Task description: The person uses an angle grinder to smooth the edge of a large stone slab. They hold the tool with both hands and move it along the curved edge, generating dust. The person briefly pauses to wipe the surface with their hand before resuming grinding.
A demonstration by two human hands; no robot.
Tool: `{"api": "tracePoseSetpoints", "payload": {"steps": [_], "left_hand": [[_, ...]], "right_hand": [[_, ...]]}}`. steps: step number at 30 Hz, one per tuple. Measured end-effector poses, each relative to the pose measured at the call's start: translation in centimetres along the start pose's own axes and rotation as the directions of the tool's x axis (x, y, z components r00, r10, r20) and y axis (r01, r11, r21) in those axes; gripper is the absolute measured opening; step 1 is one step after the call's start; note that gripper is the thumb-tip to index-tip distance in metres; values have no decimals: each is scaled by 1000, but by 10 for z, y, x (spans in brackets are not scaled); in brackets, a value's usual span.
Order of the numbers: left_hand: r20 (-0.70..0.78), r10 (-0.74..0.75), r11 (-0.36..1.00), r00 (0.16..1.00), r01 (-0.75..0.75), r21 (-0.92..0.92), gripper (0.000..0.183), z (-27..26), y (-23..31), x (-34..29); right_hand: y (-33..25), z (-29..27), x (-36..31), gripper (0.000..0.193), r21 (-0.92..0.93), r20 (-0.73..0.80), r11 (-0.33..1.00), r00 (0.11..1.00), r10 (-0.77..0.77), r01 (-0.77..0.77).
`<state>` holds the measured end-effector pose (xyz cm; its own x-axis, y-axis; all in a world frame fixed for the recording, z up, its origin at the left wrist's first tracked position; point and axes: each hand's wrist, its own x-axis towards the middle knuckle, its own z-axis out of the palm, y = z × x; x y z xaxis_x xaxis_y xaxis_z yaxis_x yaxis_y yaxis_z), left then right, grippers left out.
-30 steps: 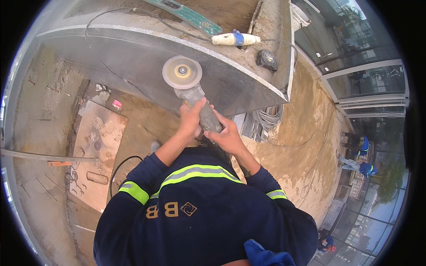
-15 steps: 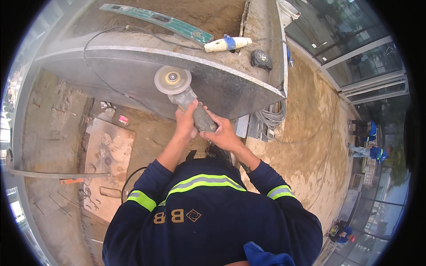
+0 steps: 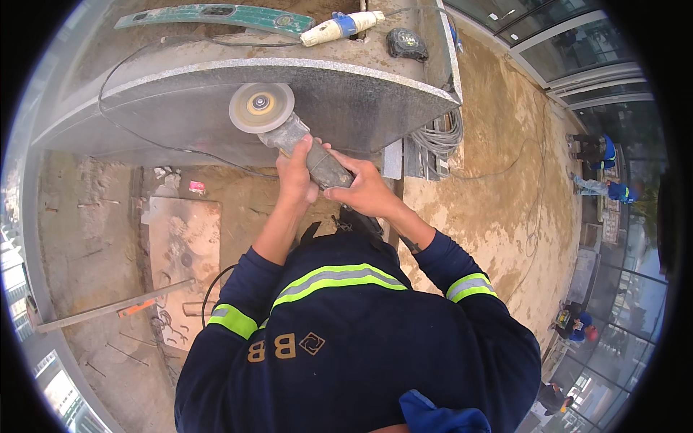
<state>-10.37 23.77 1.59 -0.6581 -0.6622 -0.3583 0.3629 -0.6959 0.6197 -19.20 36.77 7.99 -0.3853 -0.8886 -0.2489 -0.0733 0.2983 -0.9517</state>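
Observation:
Both my hands are wrapped round a dusty grey angle grinder (image 3: 326, 167). My left hand (image 3: 297, 167) grips it near the head, and my right hand (image 3: 366, 189) holds the rear of the body. Its round disc (image 3: 261, 107) faces up at me, in front of a dark stone slab (image 3: 346, 108) with a pale top edge. Whether the disc touches the slab I cannot tell. Pale dust hangs along the slab to the left of the disc. A thin cable (image 3: 133, 141) loops down across the slab's face.
On the ledge above the slab lie a green spirit level (image 3: 253, 17), a cream-and-blue cable connector (image 3: 343, 27) and a black tape measure (image 3: 406, 44). Coiled cable (image 3: 440, 137) hangs by the slab's right end. A board (image 3: 185, 252) lies lower left. Several people work far right.
The whole view has shifted, so slab, ledge and grinder appear higher and further left. My hands keep the same grip on the grinder.

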Motion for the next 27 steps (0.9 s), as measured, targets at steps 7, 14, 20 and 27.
{"api": "tracePoseSetpoints", "payload": {"steps": [7, 14, 20, 27], "left_hand": [[32, 7, 1000, 999, -7, -11, 36, 8, -15, -13], [11, -22, 999, 1000, 23, -26, 34, 12, -15, -16], [-4, -13, 999, 1000, 13, -34, 33, 6, -5, -9], [-26, -7, 999, 1000, 6, -38, 32, 0, 10, 1]], "right_hand": [[14, -5, -18, 86, -64, -49, 993, 993, -106, 103], [9, -4, -22, 88, -85, -58, 990, 991, -119, 114], [9, 2, -10, 87, -33, -39, 998, 997, -61, 59], [8, 12, 7, 88, -42, -40, 995, 995, -94, 92]]}}
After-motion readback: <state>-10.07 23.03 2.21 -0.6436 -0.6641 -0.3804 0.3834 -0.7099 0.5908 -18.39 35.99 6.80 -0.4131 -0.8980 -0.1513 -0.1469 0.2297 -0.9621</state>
